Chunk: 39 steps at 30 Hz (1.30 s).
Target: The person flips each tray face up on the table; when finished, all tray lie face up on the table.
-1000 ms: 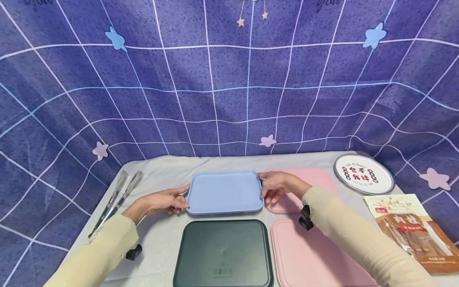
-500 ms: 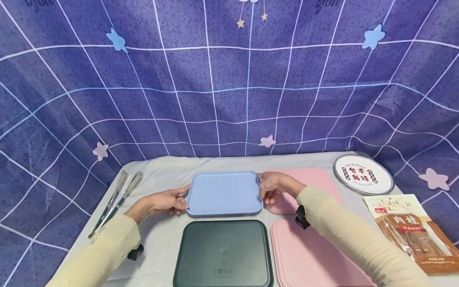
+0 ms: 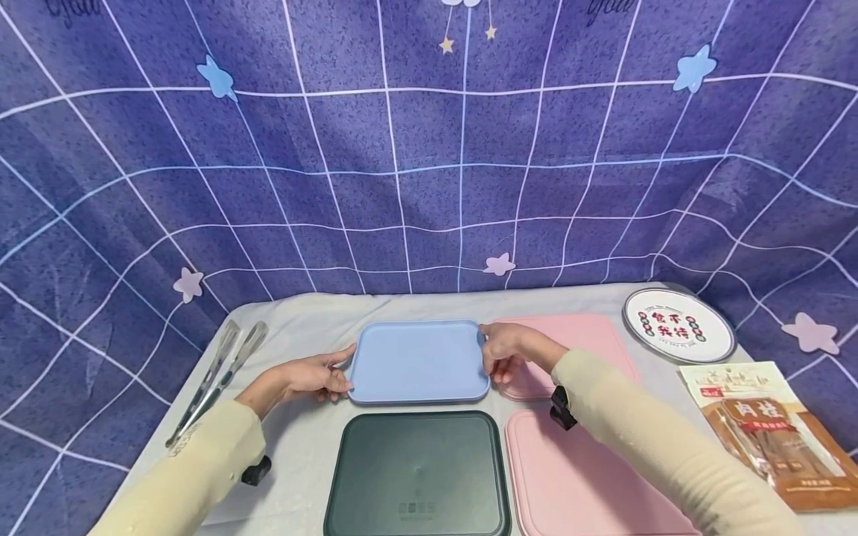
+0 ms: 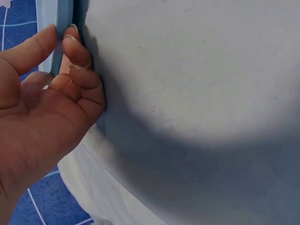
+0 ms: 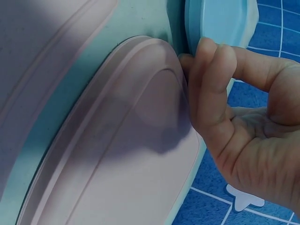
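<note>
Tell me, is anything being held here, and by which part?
The blue tray, by its two short ends: the left hand's fingers grip one, the right hand's fingers the other.

The left hand (image 4: pixel 49 117) pinches the edge of a blue tray (image 4: pixel 64 13) near the top left. Its thumb (image 4: pixel 35 51) is on one side and its curled fingers (image 4: pixel 78 54) are on the other. A big dark shadow (image 4: pixel 201 173) curves over the white cloth (image 4: pixel 187 70). Blue cloth (image 4: pixel 56 201) with pale lines shows past it.
</note>
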Each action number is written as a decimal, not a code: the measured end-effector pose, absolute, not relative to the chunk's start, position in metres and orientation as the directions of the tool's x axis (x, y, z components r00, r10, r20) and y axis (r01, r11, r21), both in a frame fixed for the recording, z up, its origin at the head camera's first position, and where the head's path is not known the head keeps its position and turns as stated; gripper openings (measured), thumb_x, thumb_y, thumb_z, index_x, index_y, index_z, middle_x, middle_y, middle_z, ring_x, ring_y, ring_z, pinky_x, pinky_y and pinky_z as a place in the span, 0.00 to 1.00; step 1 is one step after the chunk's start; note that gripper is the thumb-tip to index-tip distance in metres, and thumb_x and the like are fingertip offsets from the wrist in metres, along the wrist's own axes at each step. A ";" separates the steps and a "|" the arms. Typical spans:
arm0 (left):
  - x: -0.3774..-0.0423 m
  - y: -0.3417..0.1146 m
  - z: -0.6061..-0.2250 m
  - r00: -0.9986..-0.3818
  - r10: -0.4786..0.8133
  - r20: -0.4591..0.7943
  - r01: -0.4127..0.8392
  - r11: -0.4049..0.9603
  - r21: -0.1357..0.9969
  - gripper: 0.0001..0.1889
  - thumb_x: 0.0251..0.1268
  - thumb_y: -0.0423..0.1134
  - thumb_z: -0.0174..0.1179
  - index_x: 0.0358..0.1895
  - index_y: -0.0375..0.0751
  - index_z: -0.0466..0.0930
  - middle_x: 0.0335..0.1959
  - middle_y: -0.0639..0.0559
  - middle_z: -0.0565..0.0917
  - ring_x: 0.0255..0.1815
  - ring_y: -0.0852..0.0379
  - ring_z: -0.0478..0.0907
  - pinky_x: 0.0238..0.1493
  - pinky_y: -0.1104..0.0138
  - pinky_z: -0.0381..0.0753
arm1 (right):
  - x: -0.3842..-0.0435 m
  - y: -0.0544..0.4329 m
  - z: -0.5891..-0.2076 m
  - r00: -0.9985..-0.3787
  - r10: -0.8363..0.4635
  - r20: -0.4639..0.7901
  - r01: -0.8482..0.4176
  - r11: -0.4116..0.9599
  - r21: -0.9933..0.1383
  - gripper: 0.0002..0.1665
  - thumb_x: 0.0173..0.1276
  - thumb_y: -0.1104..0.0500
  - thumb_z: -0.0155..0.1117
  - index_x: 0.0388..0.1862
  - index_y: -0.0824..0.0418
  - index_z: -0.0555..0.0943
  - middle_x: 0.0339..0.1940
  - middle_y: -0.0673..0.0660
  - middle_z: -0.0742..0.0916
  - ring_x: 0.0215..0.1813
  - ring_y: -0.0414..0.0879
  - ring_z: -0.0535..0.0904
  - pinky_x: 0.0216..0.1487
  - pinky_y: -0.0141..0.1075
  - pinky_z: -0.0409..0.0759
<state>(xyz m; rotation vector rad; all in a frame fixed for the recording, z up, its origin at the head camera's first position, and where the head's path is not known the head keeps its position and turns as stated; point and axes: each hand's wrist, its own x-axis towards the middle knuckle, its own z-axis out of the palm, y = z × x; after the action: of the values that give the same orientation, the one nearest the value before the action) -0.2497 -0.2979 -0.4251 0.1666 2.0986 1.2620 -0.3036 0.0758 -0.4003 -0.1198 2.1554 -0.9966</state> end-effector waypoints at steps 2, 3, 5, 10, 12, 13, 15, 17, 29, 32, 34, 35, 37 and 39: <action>-0.250 -0.298 -0.425 -0.766 0.426 -0.481 -0.222 0.527 0.821 0.51 0.70 0.33 0.60 0.81 0.39 0.28 0.21 0.56 0.75 0.26 0.61 0.71 0.27 0.70 0.67 | -0.303 0.075 -0.400 -0.719 -0.368 -0.589 0.212 0.692 -0.691 0.64 0.58 0.76 0.62 0.83 0.60 0.35 0.15 0.58 0.80 0.14 0.42 0.76 0.17 0.31 0.77; -0.249 -0.298 -0.425 -0.767 0.426 -0.480 -0.219 0.530 0.820 0.51 0.70 0.33 0.60 0.81 0.38 0.27 0.21 0.56 0.75 0.26 0.61 0.71 0.27 0.71 0.67 | -0.302 0.075 -0.400 -0.721 -0.367 -0.587 0.210 0.692 -0.691 0.64 0.58 0.76 0.62 0.83 0.60 0.35 0.15 0.58 0.81 0.14 0.42 0.76 0.17 0.31 0.77; -0.249 -0.298 -0.425 -0.769 0.425 -0.478 -0.212 0.535 0.818 0.51 0.70 0.32 0.60 0.81 0.38 0.27 0.20 0.56 0.75 0.25 0.61 0.71 0.26 0.71 0.67 | -0.302 0.074 -0.400 -0.723 -0.367 -0.586 0.206 0.695 -0.689 0.64 0.58 0.76 0.61 0.83 0.60 0.35 0.15 0.59 0.81 0.14 0.42 0.76 0.17 0.31 0.77; -0.250 -0.297 -0.425 -0.771 0.427 -0.472 -0.199 0.543 0.816 0.51 0.70 0.32 0.60 0.81 0.37 0.27 0.20 0.56 0.75 0.24 0.62 0.70 0.26 0.72 0.66 | -0.303 0.073 -0.400 -0.728 -0.364 -0.581 0.186 0.711 -0.678 0.64 0.57 0.76 0.62 0.83 0.61 0.35 0.15 0.60 0.82 0.14 0.42 0.76 0.17 0.31 0.77; -0.250 -0.297 -0.425 -0.772 0.426 -0.471 -0.197 0.544 0.815 0.51 0.70 0.32 0.60 0.81 0.37 0.28 0.20 0.56 0.75 0.24 0.62 0.70 0.26 0.72 0.66 | -0.303 0.073 -0.400 -0.729 -0.363 -0.580 0.179 0.717 -0.674 0.64 0.56 0.77 0.62 0.83 0.61 0.35 0.16 0.60 0.82 0.14 0.42 0.76 0.16 0.31 0.77; -0.250 -0.297 -0.425 -0.773 0.425 -0.471 -0.198 0.545 0.815 0.51 0.70 0.32 0.60 0.81 0.38 0.28 0.20 0.56 0.75 0.24 0.62 0.70 0.26 0.72 0.66 | -0.303 0.073 -0.400 -0.731 -0.363 -0.578 0.175 0.719 -0.673 0.64 0.56 0.77 0.62 0.83 0.62 0.35 0.16 0.60 0.82 0.14 0.42 0.76 0.16 0.31 0.77; -0.250 -0.296 -0.425 -0.775 0.422 -0.472 -0.197 0.548 0.813 0.51 0.70 0.32 0.60 0.81 0.37 0.28 0.20 0.56 0.75 0.24 0.62 0.70 0.25 0.72 0.66 | -0.303 0.073 -0.400 -0.733 -0.361 -0.577 0.172 0.723 -0.670 0.64 0.55 0.77 0.62 0.83 0.62 0.36 0.16 0.60 0.82 0.13 0.42 0.76 0.16 0.31 0.76; -0.250 -0.296 -0.426 -0.776 0.418 -0.473 -0.196 0.552 0.810 0.51 0.69 0.32 0.60 0.81 0.37 0.28 0.20 0.56 0.76 0.24 0.62 0.70 0.26 0.72 0.66 | -0.302 0.072 -0.400 -0.735 -0.358 -0.576 0.169 0.726 -0.667 0.64 0.55 0.77 0.62 0.83 0.62 0.36 0.16 0.60 0.81 0.13 0.42 0.75 0.15 0.30 0.76; -0.250 -0.295 -0.426 -0.783 0.386 -0.488 -0.212 0.572 0.792 0.51 0.68 0.34 0.61 0.81 0.39 0.30 0.21 0.55 0.76 0.24 0.62 0.71 0.25 0.71 0.67 | -0.303 0.071 -0.400 -0.733 -0.354 -0.580 0.162 0.738 -0.656 0.63 0.57 0.77 0.61 0.83 0.62 0.35 0.16 0.59 0.81 0.13 0.41 0.74 0.15 0.30 0.76; -0.249 -0.295 -0.426 -0.786 0.379 -0.488 -0.214 0.574 0.790 0.51 0.68 0.33 0.62 0.81 0.39 0.31 0.21 0.55 0.76 0.24 0.62 0.71 0.25 0.72 0.67 | -0.303 0.071 -0.400 -0.737 -0.349 -0.580 0.157 0.746 -0.648 0.64 0.57 0.76 0.62 0.83 0.61 0.35 0.16 0.58 0.81 0.13 0.41 0.74 0.16 0.30 0.76; -0.249 -0.294 -0.425 -0.787 0.375 -0.490 -0.216 0.577 0.788 0.51 0.68 0.33 0.62 0.82 0.40 0.31 0.21 0.55 0.76 0.23 0.62 0.71 0.26 0.72 0.67 | -0.303 0.070 -0.400 -0.736 -0.347 -0.581 0.155 0.749 -0.644 0.64 0.57 0.76 0.61 0.83 0.61 0.35 0.16 0.58 0.81 0.13 0.41 0.74 0.16 0.30 0.76; -0.249 -0.294 -0.425 -0.787 0.371 -0.492 -0.219 0.577 0.787 0.51 0.68 0.33 0.62 0.82 0.40 0.31 0.21 0.55 0.76 0.23 0.62 0.71 0.26 0.72 0.67 | -0.303 0.070 -0.400 -0.734 -0.347 -0.583 0.158 0.749 -0.643 0.63 0.58 0.76 0.61 0.83 0.61 0.35 0.16 0.58 0.81 0.13 0.41 0.74 0.16 0.30 0.75; -0.249 -0.294 -0.425 -0.789 0.366 -0.494 -0.223 0.580 0.784 0.51 0.68 0.34 0.62 0.82 0.41 0.32 0.21 0.54 0.76 0.23 0.62 0.71 0.26 0.72 0.67 | -0.302 0.070 -0.400 -0.730 -0.347 -0.588 0.163 0.748 -0.643 0.63 0.58 0.76 0.61 0.83 0.61 0.34 0.16 0.58 0.81 0.13 0.41 0.74 0.16 0.30 0.75; -0.249 -0.293 -0.424 -0.789 0.364 -0.495 -0.221 0.584 0.781 0.51 0.68 0.34 0.62 0.82 0.42 0.32 0.21 0.54 0.76 0.23 0.62 0.71 0.26 0.71 0.67 | -0.302 0.070 -0.399 -0.727 -0.346 -0.593 0.169 0.747 -0.643 0.63 0.58 0.77 0.60 0.83 0.61 0.34 0.16 0.58 0.81 0.13 0.42 0.74 0.16 0.30 0.75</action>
<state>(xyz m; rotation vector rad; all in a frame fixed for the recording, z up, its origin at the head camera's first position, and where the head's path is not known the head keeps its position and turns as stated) -0.2486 -0.2932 -0.4241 0.1127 2.1782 1.1926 -0.3020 0.0698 -0.3993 -0.1322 2.2118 -0.9040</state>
